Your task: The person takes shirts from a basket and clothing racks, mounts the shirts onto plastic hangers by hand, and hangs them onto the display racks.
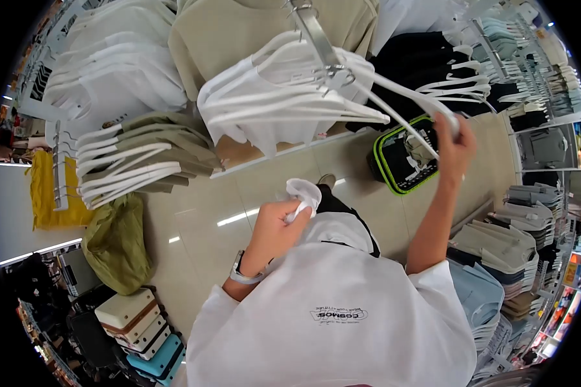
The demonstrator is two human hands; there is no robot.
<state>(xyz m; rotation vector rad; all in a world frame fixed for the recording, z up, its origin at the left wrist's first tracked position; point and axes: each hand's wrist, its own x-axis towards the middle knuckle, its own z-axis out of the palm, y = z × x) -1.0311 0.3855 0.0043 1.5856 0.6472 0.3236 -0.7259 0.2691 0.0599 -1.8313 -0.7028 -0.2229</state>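
My left hand (276, 231) is closed around a bunched white cloth (303, 193) in front of my body. My right hand (455, 149) grips the end of a white clothes hanger (400, 90), whose upper part reaches the tip of the metal display arm (317, 40). More white hangers (290, 109) hang on that arm, some with white shirts (239, 90) on them. Below my right hand a black shopping basket with a bright green rim (382, 169) holds dark and pale items.
Olive garments (164, 145) on hangers are at left, above a green bag (117, 242). Stacked cases (132, 313) stand at lower left. Black shirts (413, 58) hang behind the basket. Folded clothes (497, 248) line the right side. Tiled floor (193, 226) lies below.
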